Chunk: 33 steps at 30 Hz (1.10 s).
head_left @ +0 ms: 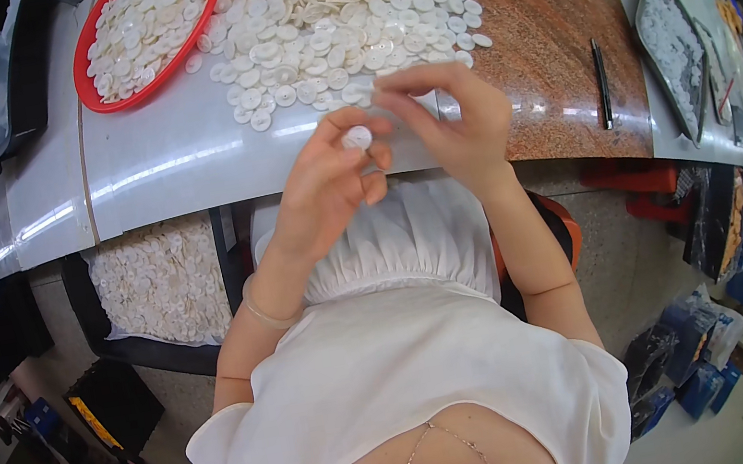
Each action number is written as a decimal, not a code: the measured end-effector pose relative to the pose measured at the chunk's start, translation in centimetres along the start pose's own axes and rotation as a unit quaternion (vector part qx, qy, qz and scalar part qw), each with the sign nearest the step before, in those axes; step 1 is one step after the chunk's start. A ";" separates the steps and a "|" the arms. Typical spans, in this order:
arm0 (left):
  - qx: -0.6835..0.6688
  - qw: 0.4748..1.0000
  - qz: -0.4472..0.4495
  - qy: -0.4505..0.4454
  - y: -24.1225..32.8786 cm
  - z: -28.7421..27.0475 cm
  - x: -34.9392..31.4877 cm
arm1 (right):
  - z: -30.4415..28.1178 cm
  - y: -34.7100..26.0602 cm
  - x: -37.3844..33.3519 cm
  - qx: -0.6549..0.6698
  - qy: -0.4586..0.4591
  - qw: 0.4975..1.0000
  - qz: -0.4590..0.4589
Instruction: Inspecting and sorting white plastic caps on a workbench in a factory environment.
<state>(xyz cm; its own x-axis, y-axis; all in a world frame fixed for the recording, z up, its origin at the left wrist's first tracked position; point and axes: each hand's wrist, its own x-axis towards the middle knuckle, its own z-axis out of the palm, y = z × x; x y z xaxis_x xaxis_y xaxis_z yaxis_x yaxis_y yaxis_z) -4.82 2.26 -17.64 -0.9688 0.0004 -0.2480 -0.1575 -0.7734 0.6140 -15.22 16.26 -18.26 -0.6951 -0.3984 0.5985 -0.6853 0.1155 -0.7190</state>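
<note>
My left hand [325, 184] pinches a small white button-like disc [358, 138] between thumb and fingers, its flat face showing, above the table's near edge. Just to its right, my right hand [461, 111] reaches inward with thumb and forefinger brought close together in a pinch. Motion blurs those fingertips, and whatever may be between them cannot be made out. Beyond both hands spreads a large loose pile of similar white discs [330, 30], some lying singly at its near edge. A red-rimmed round tray [83, 78] heaped with more discs stands at the far left.
The tabletop is grey at left [176, 166] and brown-grained at right [542, 20]. A black pen [602, 84] lies there, beside a dark-edged tray [672, 53] of whitish pieces. Below the table's left side sits a black crate [91, 315] full of white discs.
</note>
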 end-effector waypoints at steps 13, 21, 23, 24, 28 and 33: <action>0.103 0.992 0.039 -0.065 0.5 -2.2 0.0 | 0.1 1.3 0.3 -0.043 -0.122 0.992 0.013; 0.104 0.988 0.035 -0.105 0.6 -2.1 -0.1 | 0.8 2.5 -0.6 -0.126 -0.130 0.982 -0.047; 0.100 0.989 0.033 -0.107 0.6 -2.1 -0.1 | 0.7 2.4 -0.5 -0.128 -0.118 0.983 -0.056; 0.100 0.989 0.034 -0.108 0.5 -2.0 -0.1 | 0.6 2.2 -0.3 -0.112 -0.104 0.987 -0.042; 0.075 0.995 0.053 -0.039 0.3 -1.2 -0.1 | 0.1 1.4 -0.6 -0.011 -0.068 0.996 0.057; 0.075 0.994 0.078 -0.010 0.2 -0.9 0.1 | -0.3 0.1 -0.8 0.171 -0.064 0.980 0.084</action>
<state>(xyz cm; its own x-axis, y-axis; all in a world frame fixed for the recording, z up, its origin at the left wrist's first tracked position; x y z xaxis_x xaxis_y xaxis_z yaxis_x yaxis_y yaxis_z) -4.73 1.57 -18.23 -0.9870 -0.0981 -0.1270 -0.0306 -0.6619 0.7490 -14.78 16.89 -18.73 -0.7436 -0.5132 0.4286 -0.4355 -0.1146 -0.8929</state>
